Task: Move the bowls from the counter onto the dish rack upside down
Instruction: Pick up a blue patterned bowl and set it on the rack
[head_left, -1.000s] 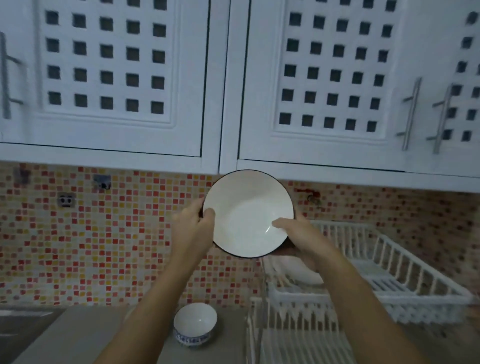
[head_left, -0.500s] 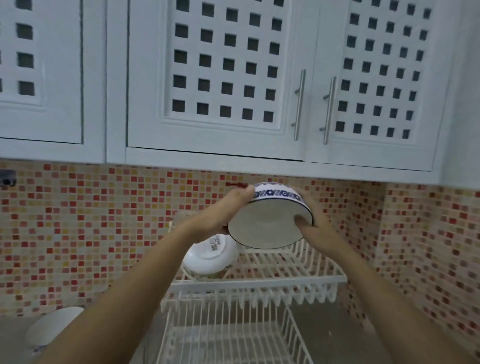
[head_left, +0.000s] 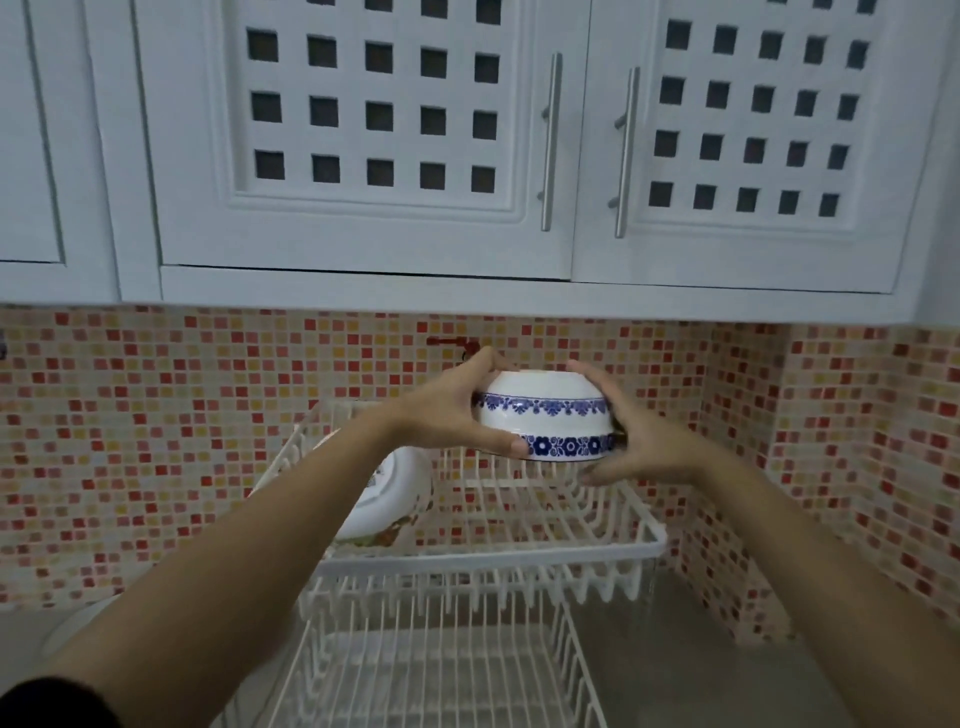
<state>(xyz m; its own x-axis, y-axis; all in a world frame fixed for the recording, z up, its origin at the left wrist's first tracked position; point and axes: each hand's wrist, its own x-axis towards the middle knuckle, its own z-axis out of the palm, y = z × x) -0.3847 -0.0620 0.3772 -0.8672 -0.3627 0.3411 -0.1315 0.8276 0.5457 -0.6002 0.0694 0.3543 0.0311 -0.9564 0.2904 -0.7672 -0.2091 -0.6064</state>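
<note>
Fingers: your left hand (head_left: 452, 415) and right hand (head_left: 639, 441) both clamp the blue-banded bowl (head_left: 545, 415); left fingers (head_left: 511, 444) wrap its near rim at 9 o'clock, right fingers cup the far side at 3 o'clock.

Bowl position: held in the air over the upper tier (head_left: 498, 556) of the dish rack, towards its 2 o'clock part, not touching the wires as far as I can tell.

Change: half a second ago the bowl was tilted, with its white inside facing you; now its mouth points down, the foot is up and the blue bands run level. One second ago you held it upright with the mouth towards you, over the tabletop.

Meaning: the flip looks complete. By my judgement only the lowering onto the tier remains for this bowl.

Count, bowls: two clearly in view. One in your hands; one white bowl (head_left: 384, 493) already on the upper tier at 9 o'clock, leaning mouth down, partly hidden by your left forearm.

Count, possible third: a pale round shape (head_left: 72, 629) at 8 o'clock on the tabletop, too blurred to name.

Count, rack tiers: two, upper and lower tier (head_left: 441, 670); the lower holds nothing that I can see.

Count, hands: two, both occupied.

Surroundings: mosaic tile wall (head_left: 156, 441) behind; white cabinets (head_left: 363, 130) above at 12 o'clock.
</note>
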